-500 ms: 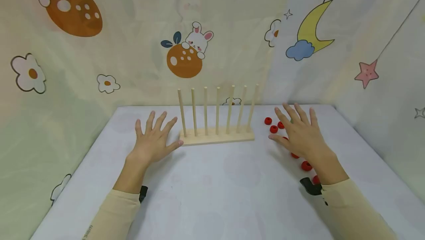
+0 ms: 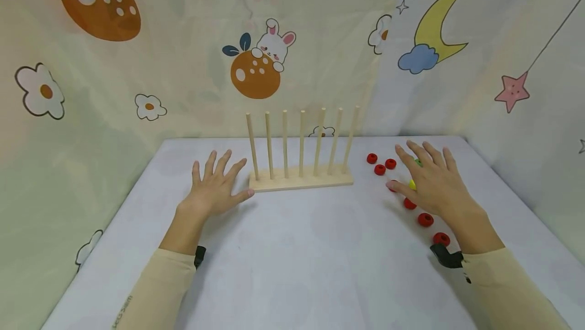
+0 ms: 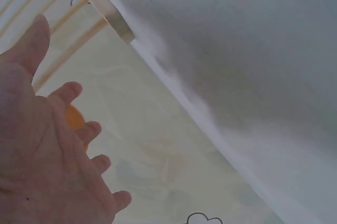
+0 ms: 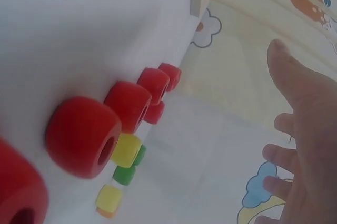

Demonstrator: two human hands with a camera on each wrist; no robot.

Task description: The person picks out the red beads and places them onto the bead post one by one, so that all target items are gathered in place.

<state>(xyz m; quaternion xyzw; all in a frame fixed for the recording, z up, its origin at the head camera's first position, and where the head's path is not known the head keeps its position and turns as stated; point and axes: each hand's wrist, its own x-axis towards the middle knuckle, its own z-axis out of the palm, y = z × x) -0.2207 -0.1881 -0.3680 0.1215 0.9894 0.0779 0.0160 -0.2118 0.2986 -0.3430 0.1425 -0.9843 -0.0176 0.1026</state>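
Observation:
A wooden rack (image 2: 301, 183) with several upright pegs stands toward the back of the table. Beside its left end my left hand (image 2: 212, 190) hovers with fingers spread, its thumb near the base and nothing in its grasp. My right hand (image 2: 434, 180) is held over the beads on the right, fingers apart and holding nothing. Several red beads (image 2: 425, 219) with holes lie in a loose line beside and below it. The right wrist view shows yellow beads (image 4: 126, 150) and green beads (image 4: 124, 175) past the red ones; in the head view the right hand mostly hides these.
A white cloth covers the table (image 2: 292, 269). Behind it hangs a printed curtain (image 2: 192, 56) with rabbits, flowers and a moon, which also runs along both sides. Dark straps (image 2: 447, 257) show at the sleeve cuffs.
My right hand has shifted to the right, uncovering more red beads and a bit of yellow. The left hand stays nearly where it was. The head view has tilted slightly downward.

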